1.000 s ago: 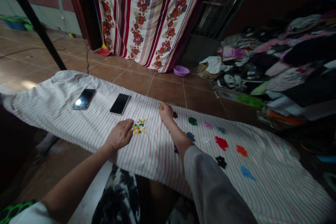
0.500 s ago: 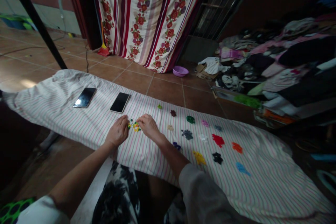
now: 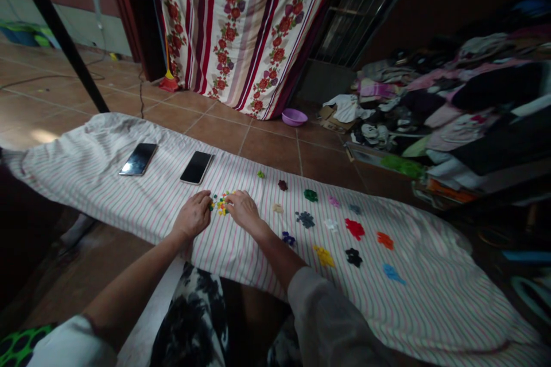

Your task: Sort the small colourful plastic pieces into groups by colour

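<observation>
A small mixed heap of yellow, green, white and orange plastic pieces [image 3: 221, 205] lies between the person's two hands, right at the fingertips: the bare left hand [image 3: 194, 215] borders it on one side, the bare right hand [image 3: 243, 210] leans over it from the other. Under it all spreads a white cloth with thin pink and green stripes [image 3: 241, 252], its near edge falling by the person's knees and its far edge just beyond a tiny lime-green cluster [image 3: 260, 174]. Away past the heap's far left, a black-screened phone with a pale rim [image 3: 197, 167] lies near; to the right, the closest small piles are a beige one [image 3: 278, 207] and a dark blue one [image 3: 288, 238], with striped cloth running between them and the right hand. A strip of the same cloth separates the heap from the near edge. The left fingers are bent and held together, tips down beside the pieces; the right fingers curl in, tips touching the heap. The pieces are so small from here that I can't tell whether either hand has one pinched.
</observation>
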`<state>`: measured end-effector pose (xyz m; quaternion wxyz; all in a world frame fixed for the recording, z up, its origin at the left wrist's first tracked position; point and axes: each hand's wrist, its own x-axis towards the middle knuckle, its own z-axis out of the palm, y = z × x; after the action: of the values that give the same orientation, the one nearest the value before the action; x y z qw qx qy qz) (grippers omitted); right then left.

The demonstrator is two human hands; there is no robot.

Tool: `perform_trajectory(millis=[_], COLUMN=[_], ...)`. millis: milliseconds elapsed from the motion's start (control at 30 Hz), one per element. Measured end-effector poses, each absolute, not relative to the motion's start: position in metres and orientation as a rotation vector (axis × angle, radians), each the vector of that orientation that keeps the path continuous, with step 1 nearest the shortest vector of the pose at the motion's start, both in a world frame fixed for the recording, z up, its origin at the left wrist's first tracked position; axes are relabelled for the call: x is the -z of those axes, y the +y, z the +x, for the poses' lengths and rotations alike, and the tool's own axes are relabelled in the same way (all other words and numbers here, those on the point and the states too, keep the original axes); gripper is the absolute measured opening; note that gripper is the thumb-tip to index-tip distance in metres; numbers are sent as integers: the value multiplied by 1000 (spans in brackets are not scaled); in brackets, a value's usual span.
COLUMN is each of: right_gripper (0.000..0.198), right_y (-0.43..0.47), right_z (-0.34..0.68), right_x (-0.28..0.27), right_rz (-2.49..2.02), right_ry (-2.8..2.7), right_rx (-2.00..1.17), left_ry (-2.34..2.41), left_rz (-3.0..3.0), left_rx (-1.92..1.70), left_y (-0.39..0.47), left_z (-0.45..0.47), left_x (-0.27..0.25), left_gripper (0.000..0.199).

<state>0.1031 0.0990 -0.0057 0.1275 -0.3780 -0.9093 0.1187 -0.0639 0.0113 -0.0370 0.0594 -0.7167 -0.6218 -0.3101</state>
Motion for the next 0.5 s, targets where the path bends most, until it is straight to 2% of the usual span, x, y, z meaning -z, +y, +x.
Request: perform_trajectory(millis=[500], right_gripper=[12], right_y=[104], right_z=[106], right_x=[8], right_rz=[-1073], right_ry=[-2443], right_rx=[-538], left_ry=[-1891], left_rz=[-2160], left_rx=[910], left_y=[11], left_z=[-62], left_x=[34], left_gripper=[20])
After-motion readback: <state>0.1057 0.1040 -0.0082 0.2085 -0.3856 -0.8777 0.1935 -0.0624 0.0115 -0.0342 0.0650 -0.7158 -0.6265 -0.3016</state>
